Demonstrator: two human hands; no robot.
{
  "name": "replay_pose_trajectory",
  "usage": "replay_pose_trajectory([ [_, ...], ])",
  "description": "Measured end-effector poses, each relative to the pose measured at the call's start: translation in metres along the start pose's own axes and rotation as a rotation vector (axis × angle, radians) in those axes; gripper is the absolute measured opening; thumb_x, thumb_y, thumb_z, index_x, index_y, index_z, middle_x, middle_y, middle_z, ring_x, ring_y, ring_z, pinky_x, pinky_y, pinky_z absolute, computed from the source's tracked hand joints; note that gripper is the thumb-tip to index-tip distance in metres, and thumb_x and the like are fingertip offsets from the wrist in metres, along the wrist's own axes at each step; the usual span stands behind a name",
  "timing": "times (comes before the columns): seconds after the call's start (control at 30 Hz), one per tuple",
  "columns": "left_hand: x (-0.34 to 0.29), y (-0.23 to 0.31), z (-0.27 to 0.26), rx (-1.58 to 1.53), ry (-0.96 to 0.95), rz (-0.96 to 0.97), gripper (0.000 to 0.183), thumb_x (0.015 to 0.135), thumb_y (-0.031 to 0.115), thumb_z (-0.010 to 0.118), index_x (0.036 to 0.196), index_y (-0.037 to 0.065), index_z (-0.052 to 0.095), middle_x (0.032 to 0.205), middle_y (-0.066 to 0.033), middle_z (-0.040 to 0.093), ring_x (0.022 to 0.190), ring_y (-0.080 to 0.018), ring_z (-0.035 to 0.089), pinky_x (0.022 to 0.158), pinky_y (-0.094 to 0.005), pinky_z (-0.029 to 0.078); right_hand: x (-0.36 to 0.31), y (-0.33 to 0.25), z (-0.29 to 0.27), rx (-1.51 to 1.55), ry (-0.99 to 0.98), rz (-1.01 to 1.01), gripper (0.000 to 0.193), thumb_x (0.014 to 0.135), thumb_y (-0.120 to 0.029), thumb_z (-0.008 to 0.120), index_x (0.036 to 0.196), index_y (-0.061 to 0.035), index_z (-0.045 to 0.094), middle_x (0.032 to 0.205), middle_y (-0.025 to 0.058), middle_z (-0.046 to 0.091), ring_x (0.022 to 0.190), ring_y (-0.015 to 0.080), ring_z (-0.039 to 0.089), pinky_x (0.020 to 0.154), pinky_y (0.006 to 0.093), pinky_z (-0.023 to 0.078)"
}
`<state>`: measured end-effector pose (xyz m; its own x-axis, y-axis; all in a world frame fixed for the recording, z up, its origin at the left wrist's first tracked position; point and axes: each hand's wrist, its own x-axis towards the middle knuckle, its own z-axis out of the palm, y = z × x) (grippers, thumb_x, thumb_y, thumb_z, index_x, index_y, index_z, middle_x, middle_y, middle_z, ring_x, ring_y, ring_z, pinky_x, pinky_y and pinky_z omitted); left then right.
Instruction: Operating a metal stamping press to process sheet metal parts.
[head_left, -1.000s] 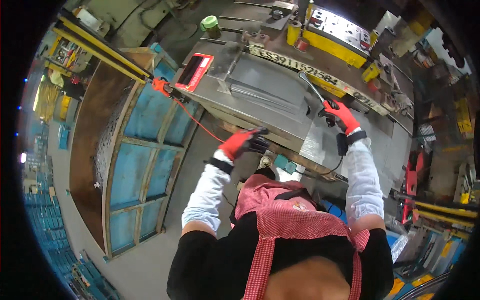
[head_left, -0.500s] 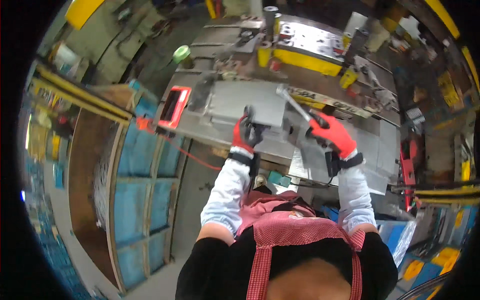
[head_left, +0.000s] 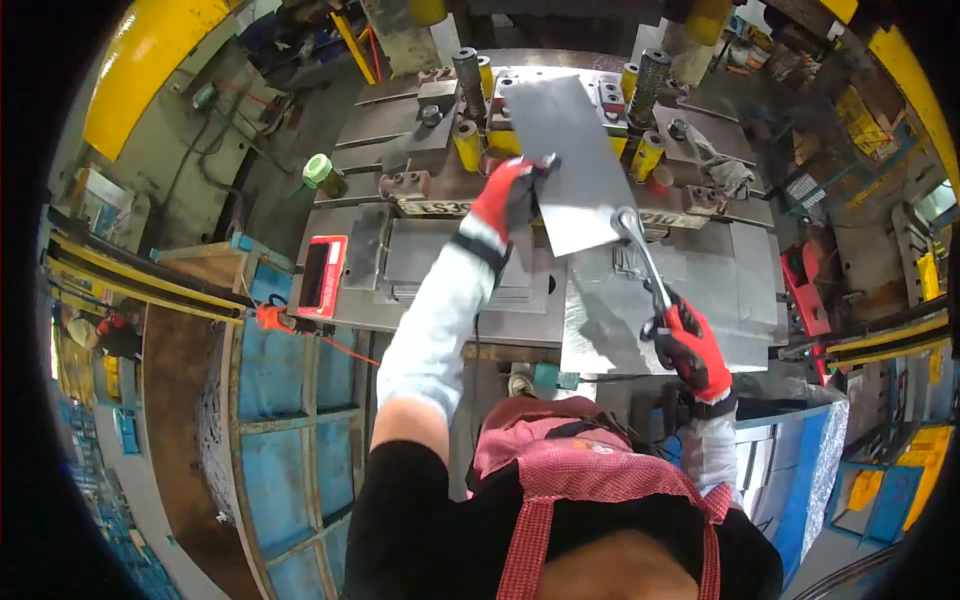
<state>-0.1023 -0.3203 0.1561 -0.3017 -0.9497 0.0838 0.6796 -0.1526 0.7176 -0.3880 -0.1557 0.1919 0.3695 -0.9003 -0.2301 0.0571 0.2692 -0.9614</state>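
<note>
A flat grey metal sheet hangs tilted above the bench, its far end over the die block. My left hand, in a red and black glove, is closed on the sheet's left edge. A metal hand tool with a long shaft and a rounded head is gripped in my gloved right hand. Its head meets the sheet's near right corner; whether it grips or only touches there I cannot tell. Beneath and left of the raised sheet lies a stack of similar metal sheets.
The die block stands at the back among dark posts and yellow cylinders. More flat sheets lie at right. A red-framed dark panel and a green-capped bottle are at left. A blue-panelled crate stands beside the bench.
The sheet has gone from the stack area up and away toward the die block. My left hand reached forward with it; my right hand lowered and moved slightly right, still holding the tool.
</note>
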Motion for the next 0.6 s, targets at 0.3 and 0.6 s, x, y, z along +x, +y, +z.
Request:
replay_pose_trajectory([
  [0.3, 0.074, 0.000, -0.084, 0.686, 0.001, 0.238, 0.030, 0.086, 0.021, 0.050, 0.108, 0.001, 0.053, 0.101, -0.0034, 0.057, 0.087, -0.0094, 0.052, 0.081, -0.0224, 0.040, 0.065, 0.004, -0.006, 0.061, -0.124, -0.099, 0.039, 0.080, -0.016, 0.055, 0.115, -0.0071, 0.042, 0.083, 0.0038, 0.055, 0.053, 0.0043, 0.039, 0.044, 0.0176, 0.031],
  [0.6, -0.017, -0.054, 0.003, -0.174, 0.080, 0.050, 0.035, 0.089, 0.029, 0.041, 0.111, 0.002, 0.045, 0.093, -0.0183, 0.059, 0.078, -0.0302, 0.060, 0.068, -0.0408, 0.051, 0.061, -0.007, -0.005, 0.126, -0.109, -0.042, 0.031, 0.078, -0.015, 0.059, 0.106, -0.0045, 0.052, 0.066, -0.0029, 0.047, 0.050, 0.0033, 0.041, 0.044, 0.0187, 0.030],
])
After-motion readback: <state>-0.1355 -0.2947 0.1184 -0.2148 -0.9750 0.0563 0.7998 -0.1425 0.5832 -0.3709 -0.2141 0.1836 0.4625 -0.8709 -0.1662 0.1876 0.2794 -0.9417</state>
